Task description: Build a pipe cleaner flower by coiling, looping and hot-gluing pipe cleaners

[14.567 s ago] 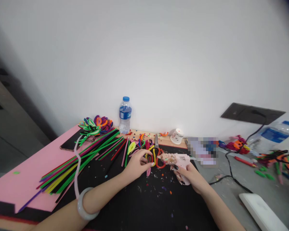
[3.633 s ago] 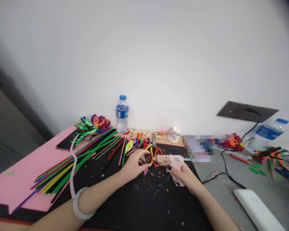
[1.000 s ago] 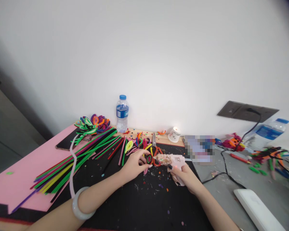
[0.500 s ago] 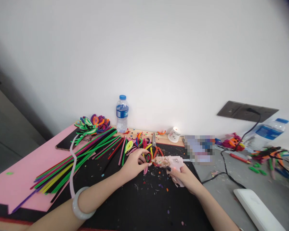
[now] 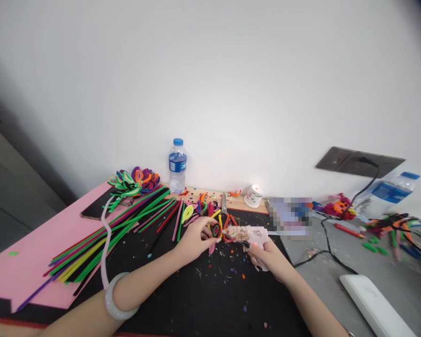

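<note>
Between the fingertips of my left hand [image 5: 195, 240] is a small coil of pipe cleaner [image 5: 216, 230], dark outside with red and green in it. Wrapped around a pale hot glue gun [image 5: 257, 234], my right hand [image 5: 266, 257] points its nozzle left at the coil. Whether the tip touches the coil is too small to tell. Crusted, brownish glue covers the front of the gun, and a whitish glue stick [image 5: 272, 233] sticks out behind. Bent orange and yellow pipe cleaners [image 5: 226, 221] lie just beyond my hands.
Long pipe cleaners [image 5: 101, 243] lie at left, beside a phone [image 5: 97, 205] and looped flowers [image 5: 128, 185]. Scissors [image 5: 224, 203], a water bottle [image 5: 177, 166] and a paper cup [image 5: 253, 196] stand or lie along the wall. A black cable [image 5: 328, 238] and white power strip [image 5: 373, 304] are at right.
The glue gun's nozzle has shifted very slightly up and to the right. My left hand keeps the coil in almost the same place.
</note>
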`<state>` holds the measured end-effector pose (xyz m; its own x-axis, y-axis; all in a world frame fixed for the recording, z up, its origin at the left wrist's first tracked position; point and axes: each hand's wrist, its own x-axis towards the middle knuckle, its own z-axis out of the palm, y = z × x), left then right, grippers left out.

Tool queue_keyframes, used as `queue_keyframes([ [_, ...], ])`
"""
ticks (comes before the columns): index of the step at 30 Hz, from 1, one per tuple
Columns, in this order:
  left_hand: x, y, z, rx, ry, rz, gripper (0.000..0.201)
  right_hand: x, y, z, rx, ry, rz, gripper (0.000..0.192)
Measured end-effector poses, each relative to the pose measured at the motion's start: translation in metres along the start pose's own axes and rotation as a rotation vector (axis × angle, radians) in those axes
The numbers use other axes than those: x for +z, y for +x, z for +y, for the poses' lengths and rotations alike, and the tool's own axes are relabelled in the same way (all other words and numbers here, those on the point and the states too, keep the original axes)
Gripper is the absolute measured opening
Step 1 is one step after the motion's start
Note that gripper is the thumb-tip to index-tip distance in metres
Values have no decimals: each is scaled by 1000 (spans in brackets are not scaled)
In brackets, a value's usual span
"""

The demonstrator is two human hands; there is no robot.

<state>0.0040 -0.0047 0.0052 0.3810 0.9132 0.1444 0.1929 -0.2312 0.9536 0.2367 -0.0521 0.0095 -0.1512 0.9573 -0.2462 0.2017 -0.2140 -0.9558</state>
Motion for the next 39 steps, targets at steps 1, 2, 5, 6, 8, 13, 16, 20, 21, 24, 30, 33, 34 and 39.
queue_keyframes([
  [1,0,0,0,1,1,-1,33,0,0,0,-5,0,0,35],
  [2,0,0,0,3,2,-2,33,0,0,-1,-11,1,-3,36],
  [5,-1,-1,1,7,-3,-7,32,0,0,-2,-12,3,-6,37],
  [6,-1,-1,1,7,-5,-11,33,0,0,-2,-10,4,-5,37],
  [8,-1,0,1,9,-4,-15,33,0,1,-2,-8,7,1,37],
  [13,-1,0,1,13,4,-20,33,0,1,-1,-10,12,7,38],
  [16,-1,-1,0,12,-3,-31,33,0,0,-2,-18,14,0,37],
  [20,-1,-1,0,33,-15,-46,33,-1,1,-1,-17,4,3,36],
  [21,-1,-1,0,41,-17,-48,33,-1,2,0,-16,3,3,36],
  [24,-1,-1,0,58,-12,-52,32,-1,2,0,-15,3,-3,36],
  [30,-2,-1,-2,79,-2,-67,32,0,1,-1,-18,5,6,36],
  [33,-1,-1,-3,87,-8,-68,33,-1,1,-1,-23,-8,10,35],
  [34,-1,-1,-3,86,-11,-71,33,-1,1,-1,-24,-11,13,34],
  [39,-2,-1,0,82,-12,-85,32,-1,1,-1,-22,-14,12,35],
])
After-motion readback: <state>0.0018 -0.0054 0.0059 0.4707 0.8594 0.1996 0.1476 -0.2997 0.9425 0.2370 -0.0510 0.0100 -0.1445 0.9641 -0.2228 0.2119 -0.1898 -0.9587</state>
